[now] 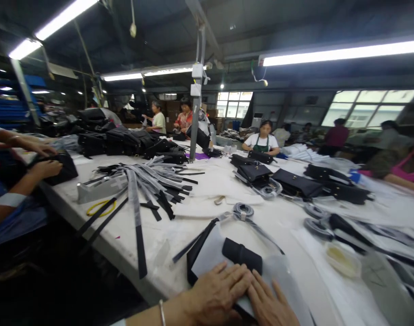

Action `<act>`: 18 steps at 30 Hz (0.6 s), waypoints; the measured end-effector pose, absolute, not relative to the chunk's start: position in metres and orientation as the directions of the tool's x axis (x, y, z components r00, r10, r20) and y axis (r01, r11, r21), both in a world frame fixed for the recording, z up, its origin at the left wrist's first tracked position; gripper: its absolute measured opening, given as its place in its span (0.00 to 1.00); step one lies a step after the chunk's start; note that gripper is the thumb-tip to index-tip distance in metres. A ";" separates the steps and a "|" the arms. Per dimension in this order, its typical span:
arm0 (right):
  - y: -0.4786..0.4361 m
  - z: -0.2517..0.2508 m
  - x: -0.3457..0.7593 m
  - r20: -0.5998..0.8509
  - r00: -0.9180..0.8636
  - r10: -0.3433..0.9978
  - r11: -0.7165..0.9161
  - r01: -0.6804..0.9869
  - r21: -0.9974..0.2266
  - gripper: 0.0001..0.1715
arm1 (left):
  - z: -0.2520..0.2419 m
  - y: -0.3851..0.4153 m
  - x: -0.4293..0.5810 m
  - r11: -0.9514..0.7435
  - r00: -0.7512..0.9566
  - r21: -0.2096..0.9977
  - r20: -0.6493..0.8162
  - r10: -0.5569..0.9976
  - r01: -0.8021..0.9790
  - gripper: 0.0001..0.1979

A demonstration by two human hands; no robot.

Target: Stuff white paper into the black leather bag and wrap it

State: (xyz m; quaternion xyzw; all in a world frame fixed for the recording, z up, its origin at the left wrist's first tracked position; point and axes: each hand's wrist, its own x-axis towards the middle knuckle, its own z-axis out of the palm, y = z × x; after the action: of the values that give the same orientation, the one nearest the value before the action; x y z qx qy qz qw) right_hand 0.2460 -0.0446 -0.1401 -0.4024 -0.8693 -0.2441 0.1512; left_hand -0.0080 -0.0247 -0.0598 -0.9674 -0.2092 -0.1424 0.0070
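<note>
At the table's near edge lies a black bag point(192, 258) with a white wrapping sheet point(207, 256) over it. A short black padded piece with a band round it point(242, 254) sits on top of the sheet. My left hand point(216, 290) rests on the sheet, its fingers stretched out and pointing right. My right hand point(269, 301) lies flat beside it with fingers apart, and the fingertips of both hands meet. Beyond them, a strap coiled in clear film point(243, 210) stretches out from the bag. What is under my palms is hidden.
Wrapped black straps point(152, 181) are heaped at left, near a yellow ring point(101, 208). Black bags point(291, 183) and a small tub point(342, 259) stand to the right. A co-worker's hands point(45, 158) hold a black bag at far left. A post point(195, 122) rises behind the table.
</note>
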 end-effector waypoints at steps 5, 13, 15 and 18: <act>-0.058 -0.109 0.256 0.463 -0.518 0.719 0.409 0.854 0.321 0.48 | -0.076 -0.003 0.000 -0.922 0.866 0.000 0.343 0.363 0.387 0.33; -0.051 -0.077 0.285 0.293 -0.655 0.697 0.627 0.755 0.195 0.43 | -0.098 -0.008 0.006 -0.833 0.729 -0.223 0.627 0.276 0.507 0.24; -0.044 -0.059 0.291 0.238 -0.688 0.686 0.668 0.725 0.171 0.40 | -0.101 -0.007 0.007 -0.825 0.718 -0.232 0.643 0.267 0.515 0.26; -0.037 -0.055 0.296 0.251 -0.747 0.616 0.697 0.665 0.270 0.36 | -0.105 -0.005 0.008 -0.795 0.644 -0.243 0.731 0.226 0.556 0.22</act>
State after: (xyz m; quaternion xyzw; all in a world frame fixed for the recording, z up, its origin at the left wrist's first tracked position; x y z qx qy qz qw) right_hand 0.2964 -0.0367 -0.0545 -0.3485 -0.9183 -0.1740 0.0705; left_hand 0.0084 -0.0050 -0.1047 -0.8770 -0.2230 -0.3583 0.2298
